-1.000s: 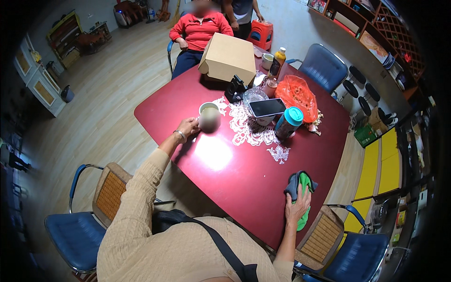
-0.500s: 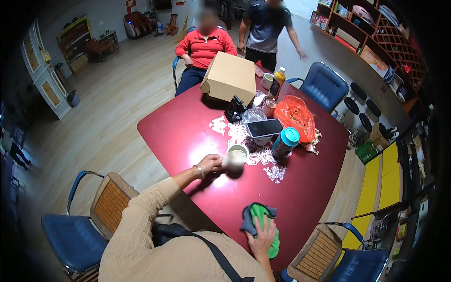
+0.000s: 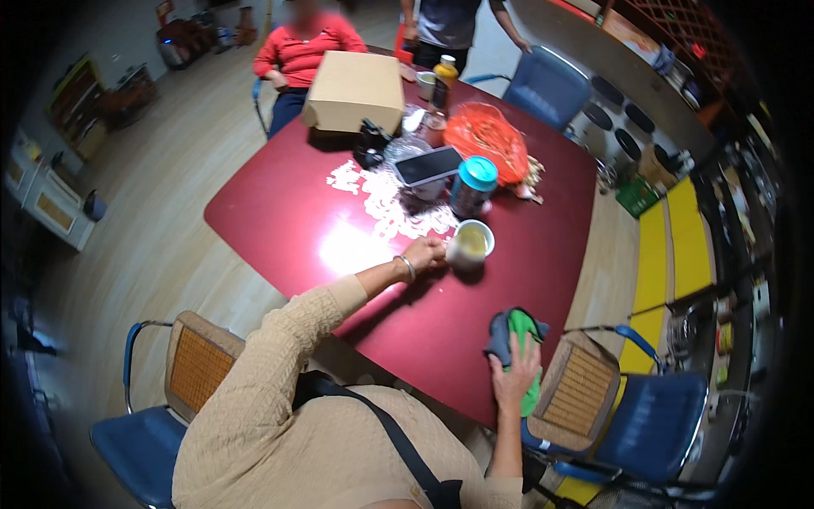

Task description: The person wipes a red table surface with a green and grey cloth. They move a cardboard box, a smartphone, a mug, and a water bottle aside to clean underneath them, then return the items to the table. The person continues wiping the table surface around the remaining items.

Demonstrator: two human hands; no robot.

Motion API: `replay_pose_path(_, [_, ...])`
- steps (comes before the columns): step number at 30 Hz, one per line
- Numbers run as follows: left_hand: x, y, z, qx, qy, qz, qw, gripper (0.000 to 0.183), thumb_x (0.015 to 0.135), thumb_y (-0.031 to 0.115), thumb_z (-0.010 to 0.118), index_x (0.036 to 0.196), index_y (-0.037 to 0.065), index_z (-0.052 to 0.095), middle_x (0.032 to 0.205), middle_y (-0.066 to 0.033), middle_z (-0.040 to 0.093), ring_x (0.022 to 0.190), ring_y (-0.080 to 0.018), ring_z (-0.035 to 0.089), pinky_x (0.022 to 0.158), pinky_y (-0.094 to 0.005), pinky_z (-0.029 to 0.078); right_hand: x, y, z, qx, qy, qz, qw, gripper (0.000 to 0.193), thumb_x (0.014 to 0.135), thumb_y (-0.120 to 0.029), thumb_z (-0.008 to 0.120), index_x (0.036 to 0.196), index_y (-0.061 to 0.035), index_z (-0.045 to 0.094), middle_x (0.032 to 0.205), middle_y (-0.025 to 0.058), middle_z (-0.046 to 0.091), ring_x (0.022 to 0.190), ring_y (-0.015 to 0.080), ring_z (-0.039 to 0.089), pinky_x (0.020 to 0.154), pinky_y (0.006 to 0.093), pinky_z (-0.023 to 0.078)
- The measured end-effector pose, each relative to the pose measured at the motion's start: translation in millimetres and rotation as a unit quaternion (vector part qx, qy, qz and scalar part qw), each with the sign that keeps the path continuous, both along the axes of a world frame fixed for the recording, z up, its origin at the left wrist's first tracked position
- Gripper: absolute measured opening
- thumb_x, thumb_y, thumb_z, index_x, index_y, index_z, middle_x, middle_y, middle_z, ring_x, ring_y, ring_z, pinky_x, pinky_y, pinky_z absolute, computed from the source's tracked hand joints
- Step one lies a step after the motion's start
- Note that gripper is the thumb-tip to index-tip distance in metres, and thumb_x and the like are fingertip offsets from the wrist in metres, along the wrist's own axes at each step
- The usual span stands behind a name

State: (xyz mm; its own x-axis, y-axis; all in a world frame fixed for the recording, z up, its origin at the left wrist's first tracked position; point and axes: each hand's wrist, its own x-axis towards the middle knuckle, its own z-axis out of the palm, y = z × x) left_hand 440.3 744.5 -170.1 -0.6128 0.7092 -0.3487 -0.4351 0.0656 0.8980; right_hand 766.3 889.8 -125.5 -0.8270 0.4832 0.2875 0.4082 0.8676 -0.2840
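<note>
My left hand (image 3: 425, 254) is closed round the handle side of a white mug (image 3: 482, 231). Yellowish liquid shows inside the mug, and its front is blurred. The mug is on or just above the dark red table (image 3: 407, 331); I cannot tell which. My right hand (image 3: 517, 373) lies with fingers spread over a crumpled green and grey cloth (image 3: 527, 325) at the table's near right edge. Just beyond the mug stands a dark tumbler with a teal lid (image 3: 476, 174). A phone (image 3: 428, 166) rests to its left, across a container.
Farther back are a red plastic bag (image 3: 483, 140), a cardboard box (image 3: 356, 89), a yellow-capped bottle (image 3: 443, 81), a cup (image 3: 426, 83) and a small black object (image 3: 370, 144). One person in red (image 3: 309, 51) sits across; another stands (image 3: 447, 25). Blue chairs (image 3: 547, 85) surround the table.
My left hand has carried the mug to the right across the table, away from the white pattern. My right hand and the cloth have shifted rightward too. The view has turned.
</note>
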Motion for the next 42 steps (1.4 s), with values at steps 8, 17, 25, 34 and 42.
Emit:
replay_pose_path(8, [16,40,25,0.019,-0.014,0.021,0.999,0.02,0.095,0.021,0.055,0.092,0.002,0.059,0.094,-0.0048,0.061,0.085,-0.0149,0.062,0.081,-0.027,0.054,30,-58,14,-0.033,-0.016,0.082,0.996,0.072,0.06,-0.03,0.082,0.127,-0.0204,0.056,0.136,0.0112,0.047,0.126,0.0361,0.039,0.103,0.0517,0.031])
replay_pose_path(17, [7,67,8,-0.002,-0.012,0.019,1.0,0.016,0.093,0.019,0.057,0.09,0.003,0.058,0.089,-0.004,0.061,0.079,-0.0138,0.063,0.072,-0.0242,0.054,-14,21,5,-0.025,0.024,-0.01,0.999,0.069,0.069,-0.034,0.077,0.131,-0.019,0.051,0.142,0.0118,0.04,0.128,0.0365,0.037,0.104,0.0497,0.029])
replay_pose_path(25, [14,72,0,0.047,-0.011,0.037,0.998,0.018,0.093,0.02,0.057,0.089,0.003,0.057,0.089,-0.005,0.06,0.078,-0.0138,0.062,0.07,-0.0241,0.053,-33,-27,5,-0.001,0.011,0.06,0.998,0.071,0.07,-0.042,0.073,0.134,-0.0218,0.049,0.142,0.0127,0.04,0.127,0.0407,0.036,0.105,0.0533,0.029])
replay_pose_path(34, [20,14,32,-0.059,0.144,0.058,0.986,0.037,0.09,0.028,0.064,0.115,0.005,0.052,0.092,-0.0075,0.062,0.077,-0.0129,0.063,0.063,-0.0239,0.052,-57,-89,10,-0.048,-0.041,0.257,0.964,0.069,0.07,-0.042,0.074,0.132,-0.0241,0.05,0.141,0.0114,0.042,0.13,0.037,0.035,0.107,0.0529,0.026])
replay_pose_path(42, [-76,-170,5,-0.096,0.329,0.278,0.897,0.019,0.092,0.011,0.055,0.103,-0.003,0.06,0.088,-0.0077,0.064,0.081,-0.0124,0.063,0.069,-0.0281,0.054,-168,-81,-2,-0.008,0.021,0.127,0.992,0.068,0.075,-0.04,0.071,0.135,-0.0187,0.048,0.142,0.0169,0.038,0.127,0.0415,0.035,0.105,0.052,0.027])
